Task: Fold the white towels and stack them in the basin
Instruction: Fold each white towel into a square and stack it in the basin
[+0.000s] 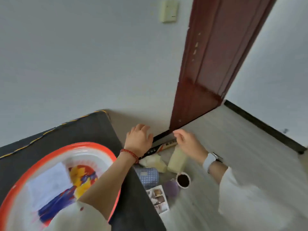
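Note:
A round basin with a red rim and a colourful printed bottom sits on a dark table at the lower left. A folded white towel lies inside it on the left. My left hand, with a red bead bracelet on its wrist, hovers past the table's right edge with relaxed fingers and holds nothing. My right hand, with a white watch on its wrist, hangs above the floor with loosely curled fingers, also empty. The view is blurred by motion.
The dark table ends just right of the basin. On the floor beside it lie a pale bottle, a blue checked pouch, a cup with dark contents and a photo sheet. A red-brown door frame stands ahead.

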Motion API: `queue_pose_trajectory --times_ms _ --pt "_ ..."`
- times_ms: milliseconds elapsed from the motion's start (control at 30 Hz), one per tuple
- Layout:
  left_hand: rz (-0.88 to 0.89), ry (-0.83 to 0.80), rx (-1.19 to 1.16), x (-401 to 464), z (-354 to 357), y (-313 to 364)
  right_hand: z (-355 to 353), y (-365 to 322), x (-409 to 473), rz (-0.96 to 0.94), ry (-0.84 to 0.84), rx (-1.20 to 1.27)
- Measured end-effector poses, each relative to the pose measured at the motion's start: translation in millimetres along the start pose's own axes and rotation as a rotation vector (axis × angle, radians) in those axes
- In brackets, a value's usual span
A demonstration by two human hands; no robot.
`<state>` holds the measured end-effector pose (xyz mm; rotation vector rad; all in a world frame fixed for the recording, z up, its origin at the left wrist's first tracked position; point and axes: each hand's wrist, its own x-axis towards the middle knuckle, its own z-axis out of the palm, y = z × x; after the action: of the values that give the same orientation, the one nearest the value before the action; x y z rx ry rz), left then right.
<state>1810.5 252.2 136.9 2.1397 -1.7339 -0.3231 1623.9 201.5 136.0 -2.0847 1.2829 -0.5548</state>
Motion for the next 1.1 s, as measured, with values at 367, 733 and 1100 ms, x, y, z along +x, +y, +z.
queue_pose_trajectory --times_ms 367,733,1100 --pt "0.734 -0.284 -0.245 -40 193 554 -383 318 -309 0.62 0.679 -0.016" --pt "1.15 -0.49 -0.304 -77 364 933 -592 538 -466 0.917 0.987 0.018" --pt "1.324 -0.662 -0.319 -74 527 1257 -809 749 -552 1.153 1.047 0.073"
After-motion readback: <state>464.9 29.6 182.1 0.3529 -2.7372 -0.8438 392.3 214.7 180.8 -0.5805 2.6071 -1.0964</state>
